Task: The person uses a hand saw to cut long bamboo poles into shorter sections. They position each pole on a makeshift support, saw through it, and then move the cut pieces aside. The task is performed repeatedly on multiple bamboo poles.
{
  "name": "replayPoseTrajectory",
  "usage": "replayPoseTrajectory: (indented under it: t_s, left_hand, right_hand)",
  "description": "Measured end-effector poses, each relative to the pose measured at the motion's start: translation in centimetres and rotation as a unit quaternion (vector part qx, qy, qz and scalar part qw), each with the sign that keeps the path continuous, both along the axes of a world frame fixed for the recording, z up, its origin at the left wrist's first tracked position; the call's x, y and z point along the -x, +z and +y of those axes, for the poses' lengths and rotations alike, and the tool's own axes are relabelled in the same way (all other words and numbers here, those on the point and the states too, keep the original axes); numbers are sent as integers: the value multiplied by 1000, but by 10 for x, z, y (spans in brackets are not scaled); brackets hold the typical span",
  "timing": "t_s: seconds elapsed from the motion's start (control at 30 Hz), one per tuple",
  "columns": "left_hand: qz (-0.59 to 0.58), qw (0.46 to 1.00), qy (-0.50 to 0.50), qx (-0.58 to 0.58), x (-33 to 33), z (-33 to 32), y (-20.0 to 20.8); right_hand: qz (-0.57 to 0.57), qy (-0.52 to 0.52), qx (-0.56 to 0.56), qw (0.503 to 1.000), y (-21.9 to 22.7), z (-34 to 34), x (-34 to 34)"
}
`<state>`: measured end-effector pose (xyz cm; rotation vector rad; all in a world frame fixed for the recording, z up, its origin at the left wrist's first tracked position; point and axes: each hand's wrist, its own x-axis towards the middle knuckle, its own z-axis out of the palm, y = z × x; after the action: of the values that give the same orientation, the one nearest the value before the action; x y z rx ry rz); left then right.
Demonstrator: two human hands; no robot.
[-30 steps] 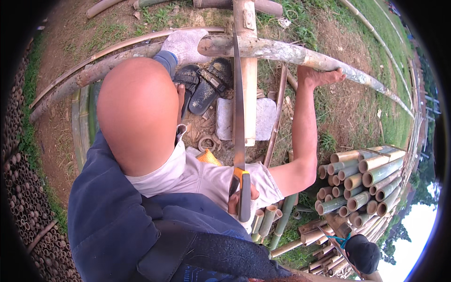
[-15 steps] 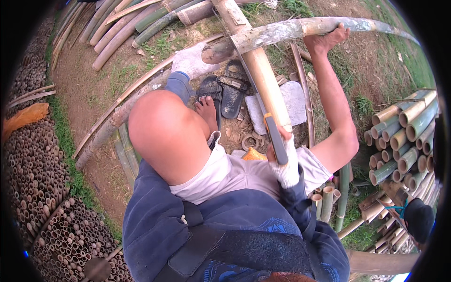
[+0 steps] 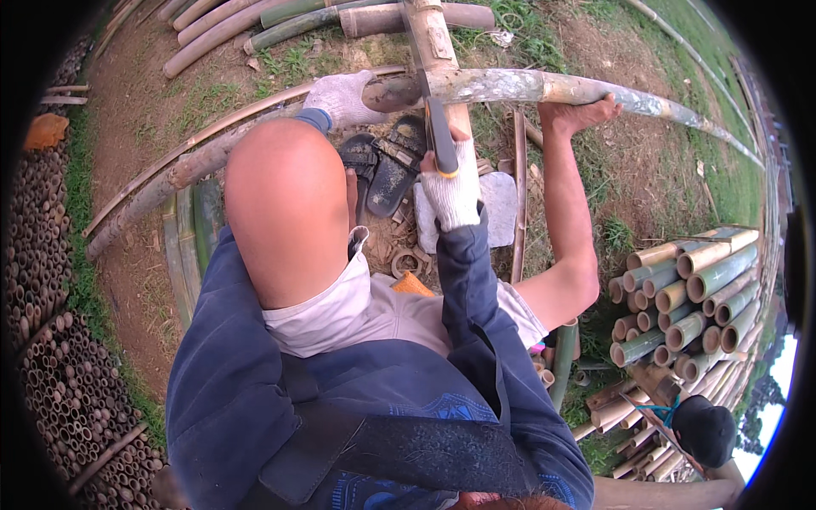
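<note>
A long mottled bamboo pole (image 3: 497,86) lies crosswise over a thicker pale bamboo piece (image 3: 436,42). My left hand (image 3: 338,99), in a whitish knit glove, is closed around the pole just left of the crossing. My right hand (image 3: 452,183), also gloved with bare fingertips, grips the dark handle of a hand saw (image 3: 440,140). The saw's blade points away from me, lying against the pole at the crossing. My bare right foot (image 3: 581,115) presses against the pole's near side, farther right. My left knee partly hides the ground below.
Dark sandals (image 3: 393,180) and a flat grey stone (image 3: 495,208) lie on the ground between my legs. Cut bamboo is stacked at right (image 3: 693,297), with a person in a dark cap (image 3: 704,432) near it. Many bamboo ends (image 3: 38,297) are packed along the left.
My right hand has pushed the saw forward, away from my body, so the handle is now close to the pole. My left hand keeps its hold. The view has shifted slightly.
</note>
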<state>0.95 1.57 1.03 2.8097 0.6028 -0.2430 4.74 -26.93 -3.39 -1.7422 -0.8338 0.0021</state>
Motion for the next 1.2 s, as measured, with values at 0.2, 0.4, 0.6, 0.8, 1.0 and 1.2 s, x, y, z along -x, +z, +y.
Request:
replayPoseTrajectory:
  t_s: [0.2, 0.4, 0.6, 0.8, 1.0, 1.2]
  left_hand:
    - [-36, 999, 1, -18, -6, 5, -23]
    - [-44, 999, 7, -14, -3, 0, -25]
    - [-36, 999, 13, -16, 10, -11, -13]
    - [-50, 998, 11, -23, 6, -5, -26]
    - [-57, 998, 9, -32, -6, 3, -34]
    - [-32, 999, 5, -20, -2, 4, -11]
  right_hand:
    - [117, -4, 86, 989, 73, -202, 164]
    - [43, -4, 73, 996, 33, -83, 56]
    - [132, 45, -16, 990, -3, 20, -21]
    - [101, 1, 52, 994, 32, -189, 143]
    - [10, 17, 20, 1000, 37, -102, 69]
    - [108, 37, -2, 993, -7, 31, -33]
